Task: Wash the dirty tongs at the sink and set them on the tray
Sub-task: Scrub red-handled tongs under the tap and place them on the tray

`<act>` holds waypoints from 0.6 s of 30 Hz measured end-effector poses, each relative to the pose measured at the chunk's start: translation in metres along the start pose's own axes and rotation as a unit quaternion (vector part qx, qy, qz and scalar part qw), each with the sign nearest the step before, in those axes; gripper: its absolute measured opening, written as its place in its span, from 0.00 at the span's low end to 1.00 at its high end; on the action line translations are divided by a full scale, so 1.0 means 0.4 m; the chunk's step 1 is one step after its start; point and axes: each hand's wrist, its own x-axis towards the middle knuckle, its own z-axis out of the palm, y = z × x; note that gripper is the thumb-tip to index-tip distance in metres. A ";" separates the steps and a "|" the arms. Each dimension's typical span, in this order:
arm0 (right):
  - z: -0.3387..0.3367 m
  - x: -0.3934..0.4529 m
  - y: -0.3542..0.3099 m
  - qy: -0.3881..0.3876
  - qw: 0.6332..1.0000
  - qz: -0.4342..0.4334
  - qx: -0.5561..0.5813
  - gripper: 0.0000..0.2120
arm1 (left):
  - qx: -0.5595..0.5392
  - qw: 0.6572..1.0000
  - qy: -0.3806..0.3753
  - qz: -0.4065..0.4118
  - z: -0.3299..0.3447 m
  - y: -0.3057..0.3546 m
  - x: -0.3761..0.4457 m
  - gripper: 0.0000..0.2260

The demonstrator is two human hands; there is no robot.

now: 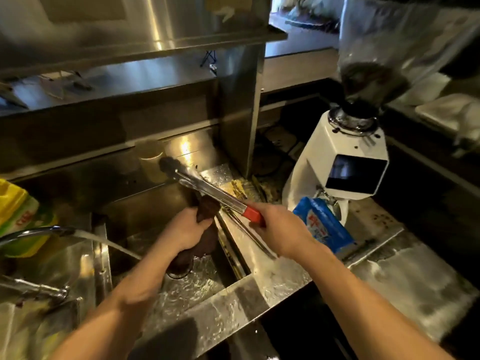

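Washing step, in hand: my right hand [279, 229] grips the tongs [207, 189] by the red handle above the sink [197, 287], my left hand [185, 229] clutches a dark cloth [207, 206]; next, likely, wipe and rinse under the tap [39, 232].

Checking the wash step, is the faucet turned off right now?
No, water streams from the faucet into the sink while the right hand holds the tongs.

dim, warm glare on steel, blurred edges
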 end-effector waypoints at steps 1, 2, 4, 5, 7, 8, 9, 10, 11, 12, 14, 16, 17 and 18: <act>-0.023 -0.018 0.026 0.010 1.000 0.003 0.004 0.26 | 0.007 1.000 -0.010 0.014 0.016 0.040 0.000 0.13; -0.042 -0.033 0.048 0.017 1.000 0.000 0.010 0.26 | 0.015 0.999 -0.017 0.025 0.030 0.074 -0.002 0.14; -0.084 -0.066 0.096 0.028 0.999 -0.003 0.023 0.25 | 0.039 0.997 -0.028 0.053 0.058 0.146 -0.004 0.16; -0.105 -0.084 0.123 0.031 0.999 0.002 0.027 0.25 | 0.054 0.995 -0.035 0.071 0.075 0.184 -0.005 0.17; -0.142 -0.121 0.181 0.042 0.999 0.024 0.017 0.27 | 0.079 0.991 -0.047 0.102 0.106 0.264 -0.012 0.19; -0.164 -0.145 0.217 0.053 0.998 0.039 0.007 0.28 | 0.082 0.988 -0.058 0.119 0.128 0.312 -0.017 0.20; -0.183 -0.167 0.246 0.063 0.997 0.048 0.004 0.29 | 0.069 0.986 -0.068 0.138 0.145 0.352 -0.022 0.19; -0.204 -0.191 0.276 0.074 0.996 0.050 0.010 0.31 | 0.046 0.983 -0.079 0.161 0.166 0.392 -0.026 0.17; -0.225 -0.214 0.300 0.082 0.995 0.049 0.021 0.32 | 0.023 0.979 -0.088 0.182 0.184 0.431 -0.033 0.14; -0.247 -0.238 0.324 0.088 0.994 0.050 0.039 0.32 | 0.009 0.975 -0.093 0.201 0.204 0.469 -0.041 0.12; -0.288 -0.289 0.382 0.099 0.990 0.070 0.065 0.31 | 0.005 0.965 -0.100 0.241 0.247 0.551 -0.056 0.11; -0.321 -0.343 0.447 0.119 0.983 0.105 0.094 0.27 | -0.020 0.957 -0.126 0.260 0.294 0.629 -0.072 0.10; -0.335 -0.369 0.474 0.129 0.978 0.115 0.119 0.27 | -0.040 0.954 -0.143 0.260 0.314 0.663 -0.080 0.10; -0.352 -0.397 0.504 0.140 0.973 0.119 0.142 0.28 | -0.069 0.952 -0.166 0.248 0.344 0.703 -0.085 0.11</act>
